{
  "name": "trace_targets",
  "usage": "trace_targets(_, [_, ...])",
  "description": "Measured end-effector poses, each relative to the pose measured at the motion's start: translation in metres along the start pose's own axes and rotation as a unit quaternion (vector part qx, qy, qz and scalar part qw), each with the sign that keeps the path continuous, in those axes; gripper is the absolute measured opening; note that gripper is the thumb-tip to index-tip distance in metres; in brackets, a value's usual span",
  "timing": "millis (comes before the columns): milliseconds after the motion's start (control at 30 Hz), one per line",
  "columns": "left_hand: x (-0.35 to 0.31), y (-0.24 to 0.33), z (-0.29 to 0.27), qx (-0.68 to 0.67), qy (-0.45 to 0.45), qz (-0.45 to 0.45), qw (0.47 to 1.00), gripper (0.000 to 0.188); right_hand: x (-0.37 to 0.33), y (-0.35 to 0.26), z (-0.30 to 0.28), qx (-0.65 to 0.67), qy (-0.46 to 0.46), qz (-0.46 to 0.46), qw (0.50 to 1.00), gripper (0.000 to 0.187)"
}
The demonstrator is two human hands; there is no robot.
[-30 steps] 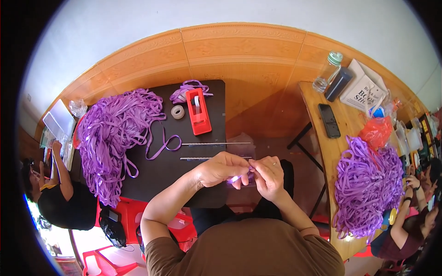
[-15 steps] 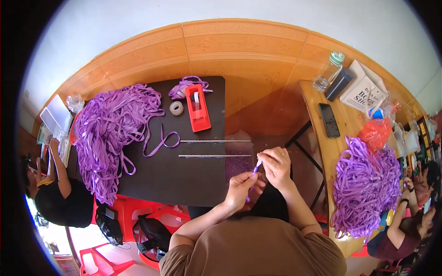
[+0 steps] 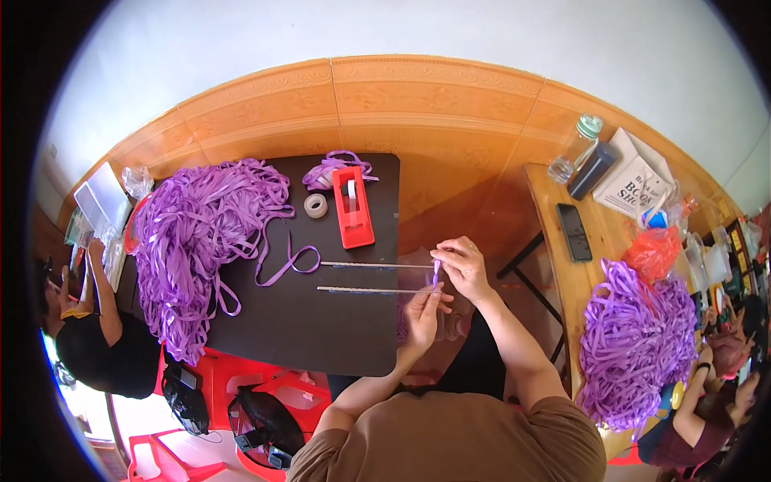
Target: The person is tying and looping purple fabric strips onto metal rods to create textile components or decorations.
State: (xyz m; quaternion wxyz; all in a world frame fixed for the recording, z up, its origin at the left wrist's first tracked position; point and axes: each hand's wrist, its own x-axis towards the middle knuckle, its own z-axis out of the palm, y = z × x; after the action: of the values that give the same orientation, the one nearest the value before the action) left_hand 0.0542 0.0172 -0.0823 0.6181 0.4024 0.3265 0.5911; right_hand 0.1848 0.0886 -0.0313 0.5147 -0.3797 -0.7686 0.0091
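A short stretch of purple ribbon (image 3: pixel 437 275) runs between my two hands at the free ends of two thin metal rods. My right hand (image 3: pixel 464 269) pinches its upper end beside the far rod (image 3: pixel 373 264). My left hand (image 3: pixel 422 315) pinches the lower end by the tip of the near rod (image 3: pixel 361 290). Both rods lie side by side on the dark table (image 3: pixel 305 329) and jut past its right edge. Whether the ribbon goes round the rods or just touches them, I cannot tell.
A large purple ribbon heap (image 3: pixel 201 233) covers the table's left, near a red tape dispenser (image 3: pixel 353 207) and a tape roll (image 3: pixel 316 206). The wooden table (image 3: pixel 554 189) at right bears a phone (image 3: pixel 573 232), bottles and another ribbon heap (image 3: pixel 634 345). People sit at both sides.
Both hands have moved forward with the ribbon, from nearer my body to the rod ends. The whole view has shifted slightly.
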Motion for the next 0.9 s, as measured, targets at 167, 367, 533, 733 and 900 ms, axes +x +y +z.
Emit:
trace_targets(167, [0.011,-0.001,-0.006,0.047,0.039,0.027,0.998,0.023,0.001,0.014,0.014,0.035,-0.027,0.008,0.999,0.031])
trace_targets(367, [0.011,0.006,0.006,0.006,0.082,0.043,0.996,0.024,-0.005,0.017,0.035,0.126,-0.074,0.053,0.988,0.03])
trace_targets(533, [0.0,-0.003,-0.005,0.017,0.069,0.019,0.997,0.023,-0.047,0.012,0.05,0.212,-0.086,0.165,0.959,0.026])
trace_targets(733, [-0.048,-0.003,-0.024,0.073,0.005,-0.082,0.994,0.022,-0.133,-0.012,0.062,0.375,-0.114,0.397,0.83,0.03])
trace_targets(900, [-0.069,-0.007,-0.05,0.086,-0.037,-0.14,0.986,0.024,-0.189,-0.036,0.073,0.336,-0.124,0.323,0.876,0.013])
